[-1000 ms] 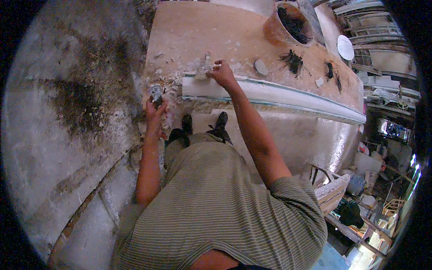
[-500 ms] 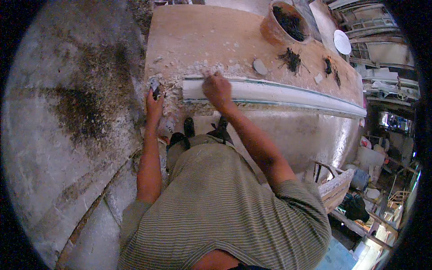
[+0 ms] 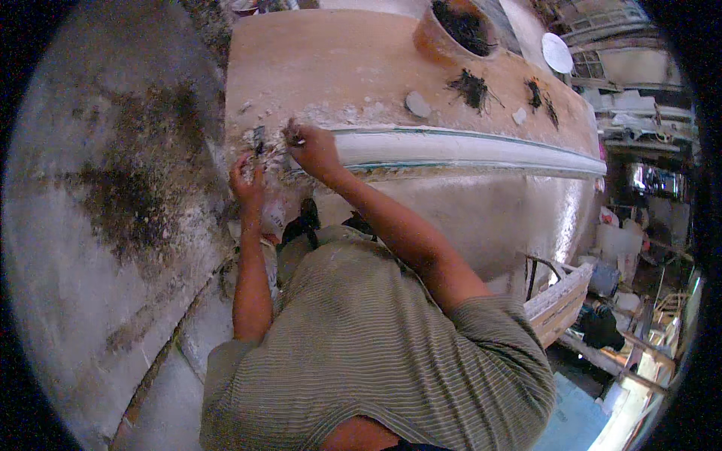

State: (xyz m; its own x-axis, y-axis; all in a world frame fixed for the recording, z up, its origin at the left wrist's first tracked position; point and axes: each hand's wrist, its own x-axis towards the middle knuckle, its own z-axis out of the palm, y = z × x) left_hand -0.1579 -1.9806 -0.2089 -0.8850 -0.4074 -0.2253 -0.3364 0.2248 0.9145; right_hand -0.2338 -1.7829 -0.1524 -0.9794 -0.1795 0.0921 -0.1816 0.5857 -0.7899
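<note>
Dusty workshop floor surrounds a tan slab (image 3: 361, 68) bearing a white moulding (image 3: 466, 149). Left hand (image 3: 247, 180) pinches a small scraper (image 3: 259, 139) at its crumbly end; right hand (image 3: 314, 149) grips a chip, steadying it.

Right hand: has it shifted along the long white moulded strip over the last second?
Yes. The right hand has slid left along the long white moulded strip to its crumbled left end.

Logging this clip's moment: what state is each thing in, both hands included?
Left hand: raised at the table's left end, gripping a small dark tool.
Right hand: closed, pressed on the left end of the white moulding.
White moulding: lying flat along the table's front edge.
Table: dusty, strewn with white chips.
Bucket: upright, holding dark fibre.
</note>
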